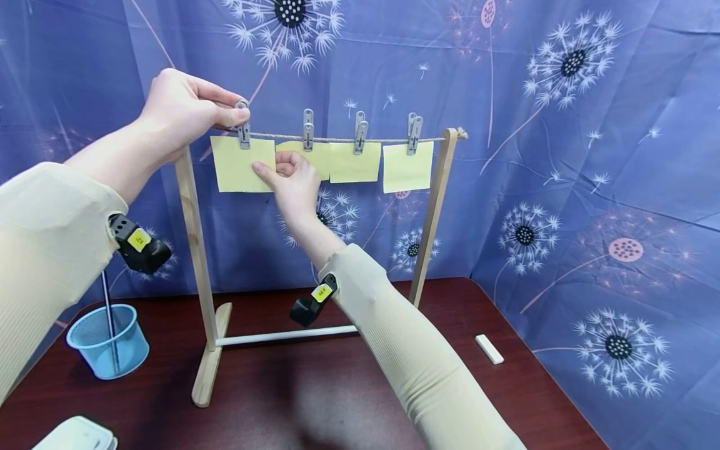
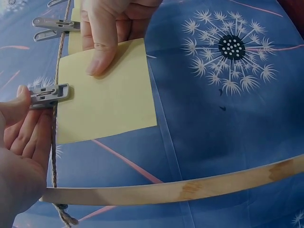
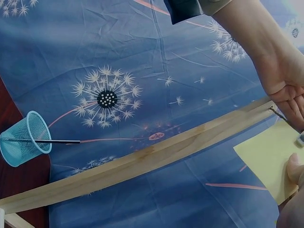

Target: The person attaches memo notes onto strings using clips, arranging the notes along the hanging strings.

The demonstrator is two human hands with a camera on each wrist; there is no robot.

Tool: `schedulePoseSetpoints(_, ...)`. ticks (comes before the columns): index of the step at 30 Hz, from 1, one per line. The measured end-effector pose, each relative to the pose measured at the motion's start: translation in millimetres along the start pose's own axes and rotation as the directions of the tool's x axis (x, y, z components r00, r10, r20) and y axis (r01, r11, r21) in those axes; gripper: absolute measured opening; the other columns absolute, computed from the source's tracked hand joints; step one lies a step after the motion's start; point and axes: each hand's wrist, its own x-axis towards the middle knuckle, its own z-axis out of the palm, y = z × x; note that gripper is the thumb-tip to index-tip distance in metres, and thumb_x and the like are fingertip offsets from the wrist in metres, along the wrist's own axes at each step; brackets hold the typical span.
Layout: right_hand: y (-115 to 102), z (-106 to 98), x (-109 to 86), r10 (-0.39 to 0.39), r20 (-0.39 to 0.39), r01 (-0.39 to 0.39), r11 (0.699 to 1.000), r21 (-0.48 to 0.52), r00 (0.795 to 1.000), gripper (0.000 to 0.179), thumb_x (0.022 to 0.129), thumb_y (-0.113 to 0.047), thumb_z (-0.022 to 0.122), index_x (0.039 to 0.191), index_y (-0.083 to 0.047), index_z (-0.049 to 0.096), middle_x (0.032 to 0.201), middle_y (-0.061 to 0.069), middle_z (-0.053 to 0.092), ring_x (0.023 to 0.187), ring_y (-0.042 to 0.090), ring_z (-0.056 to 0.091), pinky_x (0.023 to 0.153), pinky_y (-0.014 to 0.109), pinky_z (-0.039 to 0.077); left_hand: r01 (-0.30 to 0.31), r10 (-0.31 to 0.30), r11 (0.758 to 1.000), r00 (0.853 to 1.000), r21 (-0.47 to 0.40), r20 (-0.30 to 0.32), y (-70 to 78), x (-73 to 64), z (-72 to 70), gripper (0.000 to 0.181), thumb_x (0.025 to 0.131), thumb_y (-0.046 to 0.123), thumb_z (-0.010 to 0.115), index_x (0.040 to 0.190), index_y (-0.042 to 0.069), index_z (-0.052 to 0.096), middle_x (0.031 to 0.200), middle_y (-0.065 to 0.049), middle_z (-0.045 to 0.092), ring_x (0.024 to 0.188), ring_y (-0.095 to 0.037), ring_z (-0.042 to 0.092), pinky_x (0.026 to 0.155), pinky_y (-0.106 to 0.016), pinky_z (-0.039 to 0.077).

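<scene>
My left hand pinches the handles of a grey clothespin at the left part of the twine. The clothespin's jaws sit over the top edge of a yellow paper note. Lower down, my right hand holds that note by its right edge, thumb in front and fingers behind. In the left wrist view the clothespin lies across twine and note. Further right on the twine, grey clothespins hold more yellow notes; one is partly hidden behind my right hand.
A wooden post and another post carry the twine, with a white bar low between them. A blue mesh cup holding a dark stick stands left. A white block lies right; a white object sits front left.
</scene>
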Motion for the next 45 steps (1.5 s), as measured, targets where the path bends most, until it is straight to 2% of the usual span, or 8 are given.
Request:
schedulePoseSetpoints(5, 0.3, -0.1, 0.9, -0.003, 0.011, 0.003, 1.0, 0.01, 1.0, 0.032, 0.082, -0.016, 0.08, 0.101, 0.005, 0.066, 0.088, 0.022, 0.072, 0.065, -0.002, 0.053, 0.064, 0.01, 0.041, -0.01, 0.01, 0.999, 1.0, 0.043, 0.015, -1.3, -0.1, -0.4, 0.056, 0.085, 0.037, 0.075, 0.131, 0.007, 0.062, 0.08, 0.025, 0.061, 0.114, -0.013, 0.055, 0.114, -0.044, 0.035)
schedulePoseSetpoints(13, -0.2, -0.3, 0.7, 0.002, 0.014, -0.002, 1.0, 0.021, 1.0, 0.032, 0.082, -0.016, 0.08, 0.101, 0.005, 0.065, 0.088, 0.022, 0.072, 0.064, -0.002, 0.052, 0.063, 0.01, 0.04, -0.009, 0.007, 0.998, 0.999, 0.06, 0.036, -3.2, 2.7, -3.0, 0.06, 0.083, 0.038, 0.077, 0.133, 0.009, 0.061, 0.082, 0.025, 0.063, 0.122, -0.014, 0.052, 0.115, -0.041, 0.033)
schedulePoseSetpoints(16, -0.4, -0.6, 0.5, 0.004, 0.017, -0.004, 1.0, 0.008, 1.0, 0.032, 0.082, -0.017, 0.08, 0.102, 0.005, 0.066, 0.089, 0.022, 0.072, 0.065, -0.002, 0.053, 0.064, 0.01, 0.041, -0.013, 0.01, 0.998, 0.999, 0.06, 0.051, -3.3, 4.0, -3.9, 0.062, 0.082, 0.039, 0.078, 0.133, 0.009, 0.061, 0.081, 0.027, 0.064, 0.119, -0.011, 0.055, 0.115, -0.041, 0.032)
schedulePoseSetpoints(20, -0.1, -1.6, 0.4, 0.005, 0.02, -0.005, 1.0, -0.016, 1.0, 0.033, 0.082, -0.018, 0.08, 0.102, 0.004, 0.066, 0.09, 0.021, 0.073, 0.067, -0.002, 0.055, 0.066, 0.01, 0.041, -0.017, 0.014, 0.999, 0.998, 0.051, 0.067, -3.8, 5.4, -4.0, 0.062, 0.082, 0.038, 0.078, 0.134, 0.009, 0.061, 0.075, 0.03, 0.064, 0.106, -0.003, 0.059, 0.116, -0.041, 0.032)
schedulePoseSetpoints(26, 2.9, -1.7, 2.3, 0.01, 0.027, -0.01, 1.0, 0.01, 1.0, 0.031, 0.083, -0.016, 0.079, 0.102, 0.004, 0.066, 0.092, 0.021, 0.073, 0.07, 0.0, 0.058, 0.064, 0.011, 0.042, -0.028, 0.023, 0.998, 0.996, 0.048, 0.087, -6.0, 6.8, -4.4, 0.064, 0.082, 0.038, 0.078, 0.135, 0.008, 0.059, 0.074, 0.031, 0.064, 0.097, 0.003, 0.059, 0.116, -0.043, 0.031)
schedulePoseSetpoints(29, 3.1, -1.5, 3.1, 0.008, 0.022, -0.009, 1.0, 0.01, 1.0, 0.03, 0.083, -0.016, 0.079, 0.101, 0.004, 0.066, 0.092, 0.02, 0.074, 0.071, 0.0, 0.06, 0.064, 0.011, 0.042, -0.038, 0.034, 0.998, 0.995, 0.046, 0.097, -6.7, 7.2, -4.9, 0.065, 0.082, 0.038, 0.079, 0.136, 0.008, 0.059, 0.075, 0.031, 0.065, 0.1, 0.002, 0.06, 0.117, -0.043, 0.03)
schedulePoseSetpoints(36, 2.2, -0.7, 1.6, 0.011, 0.018, -0.012, 0.999, 0.04, 1.0, 0.03, 0.082, -0.013, 0.079, 0.101, 0.005, 0.066, 0.091, 0.022, 0.073, 0.068, 0.0, 0.058, 0.063, 0.012, 0.041, -0.06, 0.054, 0.997, 0.991, 0.048, 0.119, -7.7, 6.8, -6.0, 0.064, 0.083, 0.039, 0.077, 0.137, 0.01, 0.057, 0.082, 0.03, 0.065, 0.12, -0.009, 0.057, 0.118, -0.044, 0.026)
schedulePoseSetpoints(45, 5.1, -2.0, -0.3, 0.036, 0.019, -0.038, 0.993, 0.116, 0.999, 0.029, 0.081, -0.01, 0.079, 0.101, 0.007, 0.065, 0.092, 0.024, 0.072, 0.07, 0.003, 0.06, 0.063, 0.013, 0.045, -0.071, 0.069, 0.997, 0.993, 0.012, 0.101, -7.1, 6.8, -5.9, 0.066, 0.083, 0.038, 0.077, 0.138, 0.009, 0.056, 0.082, 0.028, 0.065, 0.096, 0.004, 0.059, 0.117, -0.041, 0.029)
